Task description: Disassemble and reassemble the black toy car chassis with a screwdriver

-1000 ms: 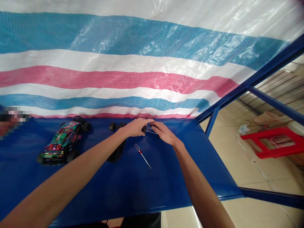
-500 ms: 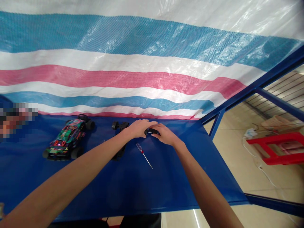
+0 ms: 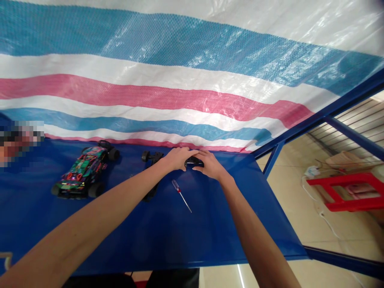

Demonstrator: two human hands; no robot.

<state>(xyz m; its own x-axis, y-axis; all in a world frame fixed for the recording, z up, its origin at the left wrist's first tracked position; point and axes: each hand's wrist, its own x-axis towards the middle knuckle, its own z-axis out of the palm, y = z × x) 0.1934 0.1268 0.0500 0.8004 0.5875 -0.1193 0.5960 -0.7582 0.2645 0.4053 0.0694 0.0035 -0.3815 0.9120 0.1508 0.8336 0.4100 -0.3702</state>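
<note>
At the far side of the blue table (image 3: 240, 224), both my hands are curled round a small black part (image 3: 193, 161); most of it is hidden, so its kind does not show. My left hand (image 3: 179, 158) grips it from the left, and my right hand (image 3: 210, 165) from the right, their fingertips meeting over it. Just left of my left hand lies a black toy-car chassis (image 3: 154, 157) with a wheel, partly covered by my forearm. A screwdriver (image 3: 181, 195) with a clear and red handle rests on the table, nearer to me than my hands.
Further left stands a colourful toy car (image 3: 82, 170) with black wheels. A few tiny metal pieces (image 3: 131, 176) lie beside my left forearm. A striped sheet (image 3: 150, 96) hangs behind the table. To the right are a blue frame post (image 3: 273, 160) and a red stool (image 3: 348, 191).
The fingers of my two hands have come together over the black part, and less of it shows. My right thumb has shifted. The screwdriver and toy car stay put while the view tilts slightly.
</note>
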